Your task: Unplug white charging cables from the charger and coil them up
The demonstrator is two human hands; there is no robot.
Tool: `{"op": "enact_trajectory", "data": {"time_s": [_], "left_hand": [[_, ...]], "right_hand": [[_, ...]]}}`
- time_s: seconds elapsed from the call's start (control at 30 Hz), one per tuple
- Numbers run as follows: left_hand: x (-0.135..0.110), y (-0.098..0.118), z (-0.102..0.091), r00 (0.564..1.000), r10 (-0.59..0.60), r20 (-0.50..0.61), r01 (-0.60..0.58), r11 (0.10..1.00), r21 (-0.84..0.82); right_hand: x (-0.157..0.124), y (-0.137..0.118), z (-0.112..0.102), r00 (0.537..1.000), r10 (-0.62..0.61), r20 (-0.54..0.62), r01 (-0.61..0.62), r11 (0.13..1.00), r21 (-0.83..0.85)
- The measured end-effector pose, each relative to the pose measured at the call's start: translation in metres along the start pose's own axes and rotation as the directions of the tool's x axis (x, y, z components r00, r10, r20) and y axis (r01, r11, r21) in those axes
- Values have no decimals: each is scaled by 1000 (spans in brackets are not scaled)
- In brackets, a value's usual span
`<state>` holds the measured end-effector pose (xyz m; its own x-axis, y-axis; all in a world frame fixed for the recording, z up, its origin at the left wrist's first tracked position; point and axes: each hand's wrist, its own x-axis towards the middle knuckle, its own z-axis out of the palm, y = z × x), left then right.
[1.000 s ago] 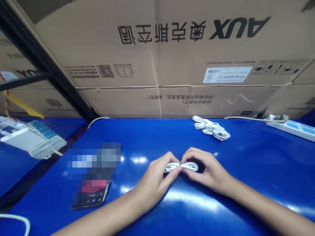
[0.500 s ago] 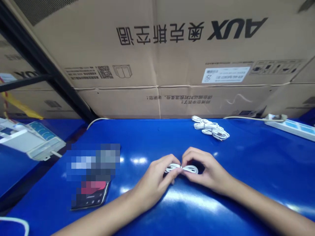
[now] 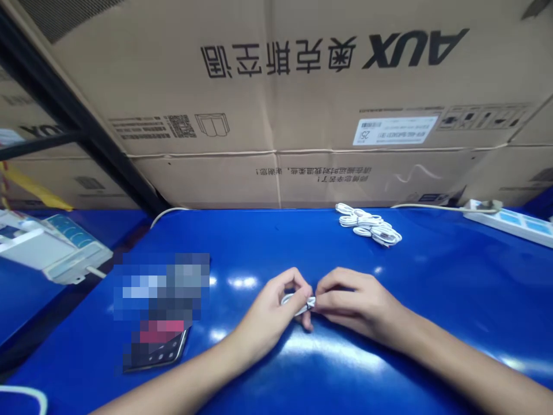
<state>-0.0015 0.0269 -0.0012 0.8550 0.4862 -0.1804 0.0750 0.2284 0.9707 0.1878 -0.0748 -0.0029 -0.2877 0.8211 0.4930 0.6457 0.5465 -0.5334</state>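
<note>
A small coiled white cable (image 3: 309,304) is pinched between thumb and fingers of my left hand (image 3: 270,305), just above the blue tabletop. A dark tie shows round the coil's middle. My right hand (image 3: 363,302) closes its fingertips at the right side of the same coil, covering that end. Behind the hands, more bundled white cables (image 3: 367,223) lie on the table.
On the left of the blue table (image 3: 259,242) rests a phone (image 3: 168,353), partly pixelated. Power strips (image 3: 514,222) (image 3: 78,248) sit at right and left. Large cardboard boxes (image 3: 302,127) stand along the back, beside a dark metal frame (image 3: 86,115).
My right fingers have closed over the coil's right loop, hiding it. The coil has shifted slightly left in my left hand. The other cables stay put.
</note>
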Motion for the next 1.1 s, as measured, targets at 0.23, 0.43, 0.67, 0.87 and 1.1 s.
{"op": "enact_trajectory", "data": {"time_s": [0.23,0.43,0.67,0.87,1.1], "left_hand": [[0,0,3,998,1,-55,-5,997,-79],[-2,5,5,987,65,-145,-43,988,147],[-3,2,4,986,76,-147,-54,987,149],[1,5,-4,999,-1,-44,-1,999,-47],[3,5,-7,999,-32,4,32,993,-114]], "right_hand": [[5,-5,3,975,215,-47,-195,942,273],[9,-7,8,818,558,138,-544,672,502],[11,-17,12,902,432,-1,-414,864,288],[9,-8,7,890,455,-18,-421,837,351],[6,1,3,872,486,48,-455,772,443]]}}
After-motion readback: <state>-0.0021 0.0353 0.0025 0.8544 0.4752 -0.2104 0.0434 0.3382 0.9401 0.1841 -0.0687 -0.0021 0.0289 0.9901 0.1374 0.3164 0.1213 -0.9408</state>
